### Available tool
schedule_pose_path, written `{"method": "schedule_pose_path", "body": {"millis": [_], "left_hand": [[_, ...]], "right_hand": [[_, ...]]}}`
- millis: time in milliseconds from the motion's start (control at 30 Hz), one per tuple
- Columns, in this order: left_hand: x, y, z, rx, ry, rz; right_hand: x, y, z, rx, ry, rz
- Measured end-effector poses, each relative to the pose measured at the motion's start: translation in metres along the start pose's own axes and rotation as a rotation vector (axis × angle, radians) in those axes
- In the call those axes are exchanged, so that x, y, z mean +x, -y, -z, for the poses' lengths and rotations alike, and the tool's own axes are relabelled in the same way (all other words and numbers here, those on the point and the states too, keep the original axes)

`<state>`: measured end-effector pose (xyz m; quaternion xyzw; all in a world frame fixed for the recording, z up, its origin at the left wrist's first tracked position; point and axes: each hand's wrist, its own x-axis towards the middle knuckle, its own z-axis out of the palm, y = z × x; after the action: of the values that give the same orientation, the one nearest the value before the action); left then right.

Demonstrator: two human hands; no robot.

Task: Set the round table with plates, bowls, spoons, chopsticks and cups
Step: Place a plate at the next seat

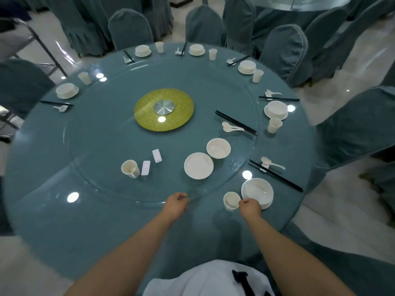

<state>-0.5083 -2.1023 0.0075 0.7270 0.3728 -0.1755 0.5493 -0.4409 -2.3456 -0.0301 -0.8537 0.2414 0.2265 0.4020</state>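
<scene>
Chairs in blue-grey fabric covers ring the scene: one (130,28) at eleven o'clock, one (203,25) at twelve, another (285,54) at one. A second draped table (299,5) stands at one o'clock, farther off. The pale glossy floor (333,227) reflects ceiling lights. A metal frame (46,47) leans at ten o'clock.

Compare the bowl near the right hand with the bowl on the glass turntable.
The near bowl sits on a plate at the table's rim, with a cup beside it; the turntable bowl stands bare on the glass, next to a separate empty plate. The near bowl looks larger, being closer to the camera. Both are white, round, upright and empty.
</scene>
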Motion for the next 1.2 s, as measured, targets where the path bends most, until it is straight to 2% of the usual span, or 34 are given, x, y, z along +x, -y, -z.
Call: {"method": "schedule_pose_path", "body": {"millis": [267, 500, 633, 833, 1033, 1200], "left_hand": [[-0.013, 0.007, 0.001, -0.052, 0.001, 0.055], [-0.016, 0.008, 0.003, -0.083, -0.019, 0.082], [-0.010, 0.011, -0.001, -0.119, -0.022, 0.079], [0.013, 0.013, -0.007, -0.145, -0.028, 0.092], [0.042, 0.008, 0.009, 0.041, -0.066, 0.073], [0.059, 0.007, 0.022, 0.287, 0.020, 0.015]], "right_hand": [[0.010, -0.016, -0.002, -0.046, 0.009, -0.036], [0.012, -0.017, -0.012, -0.022, 0.116, -0.069], [0.007, -0.022, -0.011, 0.067, 0.084, -0.052], [0.012, -0.009, -0.009, 0.046, 0.000, 0.041], [0.016, 0.033, -0.018, -0.031, -0.011, 0.151], [0.018, 0.063, -0.043, -0.158, 0.074, 0.305]]}}
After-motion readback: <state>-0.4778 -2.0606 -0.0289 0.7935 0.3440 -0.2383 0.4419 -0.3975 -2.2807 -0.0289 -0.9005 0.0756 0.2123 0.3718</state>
